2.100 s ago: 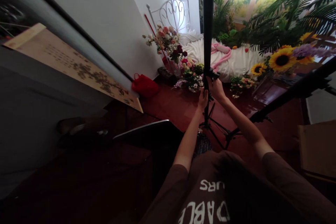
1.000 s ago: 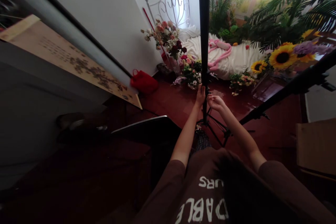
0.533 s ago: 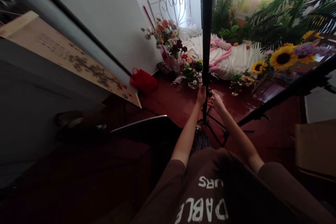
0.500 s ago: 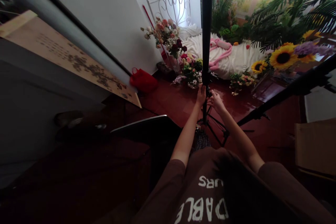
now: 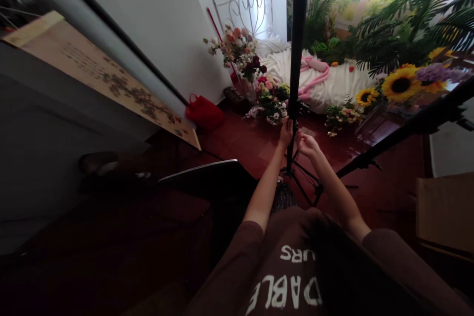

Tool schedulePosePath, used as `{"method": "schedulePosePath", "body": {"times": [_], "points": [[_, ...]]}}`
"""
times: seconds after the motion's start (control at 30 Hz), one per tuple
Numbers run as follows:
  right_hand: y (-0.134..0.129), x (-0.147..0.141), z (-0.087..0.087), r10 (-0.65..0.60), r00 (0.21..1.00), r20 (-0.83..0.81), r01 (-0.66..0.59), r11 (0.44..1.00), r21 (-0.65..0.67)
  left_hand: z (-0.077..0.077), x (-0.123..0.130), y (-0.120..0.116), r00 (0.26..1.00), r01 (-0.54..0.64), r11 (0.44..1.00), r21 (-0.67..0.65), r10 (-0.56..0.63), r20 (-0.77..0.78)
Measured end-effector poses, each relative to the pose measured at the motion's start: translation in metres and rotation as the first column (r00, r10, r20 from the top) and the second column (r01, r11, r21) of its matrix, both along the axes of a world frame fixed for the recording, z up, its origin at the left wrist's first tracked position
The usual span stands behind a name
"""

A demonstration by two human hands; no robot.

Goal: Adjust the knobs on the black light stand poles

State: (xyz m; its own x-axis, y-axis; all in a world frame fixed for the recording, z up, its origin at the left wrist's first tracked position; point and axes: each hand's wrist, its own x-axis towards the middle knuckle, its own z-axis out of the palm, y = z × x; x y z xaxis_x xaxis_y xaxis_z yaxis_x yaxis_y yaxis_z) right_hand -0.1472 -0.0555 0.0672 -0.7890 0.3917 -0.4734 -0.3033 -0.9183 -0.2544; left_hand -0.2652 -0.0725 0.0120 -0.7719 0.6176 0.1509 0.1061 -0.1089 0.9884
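A black tripod light stand [image 5: 296,44] rises in front of me, its pole leaning slightly to the right at the top and its legs spread low near the floor. My left hand [image 5: 286,133] is wrapped round the pole just below a dark collar. On the pole's right side, at the same height, my right hand [image 5: 306,144] has its fingers curled together against the stand. Whatever is between those fingertips, perhaps a small knob, is too small and dark to make out.
Another black stand [image 5: 403,136] slants in from the right. A dark panel with a pale edge [image 5: 200,170] is by my left arm. Beyond are flower bunches [image 5: 272,101], a white-draped bed [image 5: 344,81], sunflowers [image 5: 400,84], a red bag [image 5: 204,112] and a hanging scroll [image 5: 122,81].
The pole's top leans a little further right, and the view has shifted slightly. My left hand keeps its grip; my right hand has turned and dropped slightly beside the pole.
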Motion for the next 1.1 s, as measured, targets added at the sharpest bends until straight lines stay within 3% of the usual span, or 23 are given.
{"method": "schedulePosePath", "body": {"times": [0.13, 0.27, 0.33, 0.47, 0.57, 0.63, 0.7, 0.77, 0.87, 0.97, 1.1], "points": [[-0.015, 0.038, -0.01, -0.067, 0.988, 0.137, 0.037, 0.978, 0.207, 0.004, 0.001, -0.003, 1.0, 0.003, 1.0, 0.008, -0.003, -0.001], [-0.023, 0.113, -0.043, -0.18, 0.92, 0.349, 0.035, 0.923, 0.382, 0.007, 0.011, -0.004, 1.0, -0.014, 1.0, 0.015, 0.014, -0.011], [-0.025, 0.157, -0.062, -0.273, 0.862, 0.428, 0.056, 0.889, 0.455, 0.005, 0.021, -0.006, 0.996, -0.086, 0.996, 0.016, 0.087, -0.009], [-0.031, 0.238, -0.084, -0.44, 0.729, 0.525, 0.207, 0.872, 0.444, -0.014, 0.055, -0.015, 0.957, -0.29, 0.956, -0.044, 0.289, -0.023], [-0.034, 0.274, -0.084, -0.533, 0.655, 0.536, 0.305, 0.835, 0.458, -0.035, 0.09, -0.021, 0.95, -0.31, 0.939, -0.151, 0.311, -0.02], [-0.032, 0.286, -0.076, -0.576, 0.634, 0.515, 0.327, 0.804, 0.497, -0.046, 0.116, -0.019, 0.97, -0.223, 0.943, -0.247, 0.241, 0.044], [-0.026, 0.289, -0.064, -0.603, 0.634, 0.484, 0.341, 0.78, 0.525, -0.049, 0.145, -0.011, 0.99, -0.025, 0.96, -0.277, 0.061, 0.123], [-0.018, 0.289, -0.05, -0.619, 0.65, 0.442, 0.344, 0.757, 0.555, -0.044, 0.175, 0.001, 0.97, 0.233, 0.955, -0.184, -0.215, 0.115], [-0.004, 0.285, -0.03, -0.603, 0.678, 0.421, 0.296, 0.747, 0.595, -0.027, 0.217, 0.021, 0.831, 0.548, 0.836, 0.017, -0.543, -0.119], [0.006, 0.284, -0.018, -0.521, 0.744, 0.418, 0.191, 0.765, 0.614, -0.013, 0.243, 0.037, 0.715, 0.669, 0.741, 0.049, -0.624, -0.316], [0.015, 0.29, -0.013, -0.497, 0.765, 0.41, 0.104, 0.724, 0.682, -0.012, 0.255, 0.047, 0.693, 0.648, 0.761, -0.023, -0.603, -0.395]]}}
